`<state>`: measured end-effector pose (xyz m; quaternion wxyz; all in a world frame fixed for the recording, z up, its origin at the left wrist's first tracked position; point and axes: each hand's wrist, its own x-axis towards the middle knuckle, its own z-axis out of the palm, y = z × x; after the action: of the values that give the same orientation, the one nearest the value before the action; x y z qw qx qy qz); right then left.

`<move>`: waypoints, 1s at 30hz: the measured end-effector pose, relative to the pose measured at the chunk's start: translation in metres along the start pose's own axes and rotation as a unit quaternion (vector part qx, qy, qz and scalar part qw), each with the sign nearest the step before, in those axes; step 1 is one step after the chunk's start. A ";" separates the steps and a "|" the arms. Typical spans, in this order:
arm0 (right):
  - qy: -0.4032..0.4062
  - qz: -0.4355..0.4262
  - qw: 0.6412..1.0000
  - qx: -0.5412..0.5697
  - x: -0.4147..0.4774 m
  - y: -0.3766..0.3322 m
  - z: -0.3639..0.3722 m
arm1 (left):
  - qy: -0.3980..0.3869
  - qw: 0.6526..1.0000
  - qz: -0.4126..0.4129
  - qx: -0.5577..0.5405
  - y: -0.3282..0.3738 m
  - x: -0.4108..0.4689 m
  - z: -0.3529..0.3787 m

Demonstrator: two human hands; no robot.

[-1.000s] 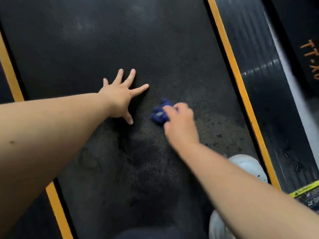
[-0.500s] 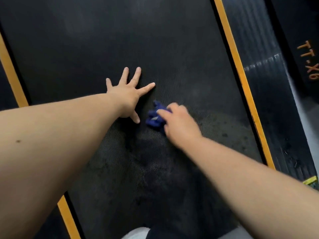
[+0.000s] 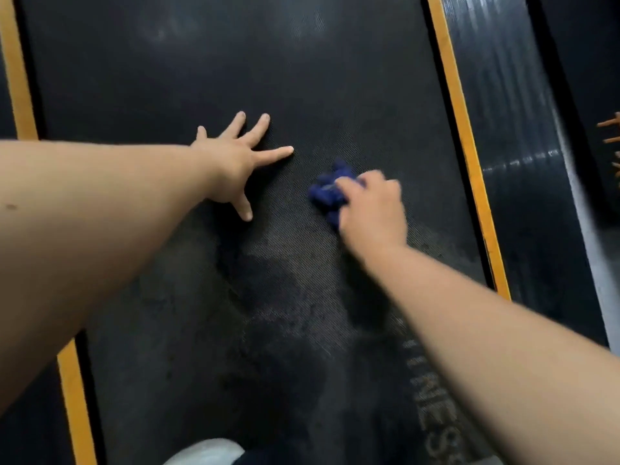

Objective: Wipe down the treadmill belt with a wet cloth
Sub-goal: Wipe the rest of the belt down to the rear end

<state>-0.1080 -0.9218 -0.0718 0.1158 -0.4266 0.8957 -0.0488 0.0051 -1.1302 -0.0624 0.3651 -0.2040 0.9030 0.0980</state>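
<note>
A: Where was the blue cloth (image 3: 327, 193)?

B: Bunched up on the treadmill belt (image 3: 235, 62), a little right of the middle, under the right hand (image 3: 372, 209). The fingers were curled over it, gripping it against the belt, and part of the cloth stuck out to the left of the knuckles. That hand was somewhat blurred.

A: And the left hand (image 3: 235, 162)?

B: Flat on the belt, palm down, fingers and thumb spread wide and straight, holding nothing. It lay near the cloth but apart from it, with bare belt between the index fingertip and the fabric.

A: How did the belt look?

B: Dark and finely textured, with darker patches on the nearer part, below both hands. Pale lettering (image 3: 432, 414) ran along it beside the right forearm, partly hidden.

A: Anything beside it?

B: A yellow strip (image 3: 459, 129) ran along each edge, with a black ribbed side rail (image 3: 510, 162) beyond the right one. A white shoe (image 3: 208, 453) showed at the bottom edge.
</note>
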 end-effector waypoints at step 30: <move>0.005 -0.058 0.998 -0.017 0.008 -0.024 0.005 | 0.002 0.971 -0.177 -0.158 0.002 -0.113 0.106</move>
<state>-0.0930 -0.9430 -0.0737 0.1010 -0.4791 0.8709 -0.0426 0.1434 -1.0600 -0.0592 0.3381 -0.4160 0.8264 0.1724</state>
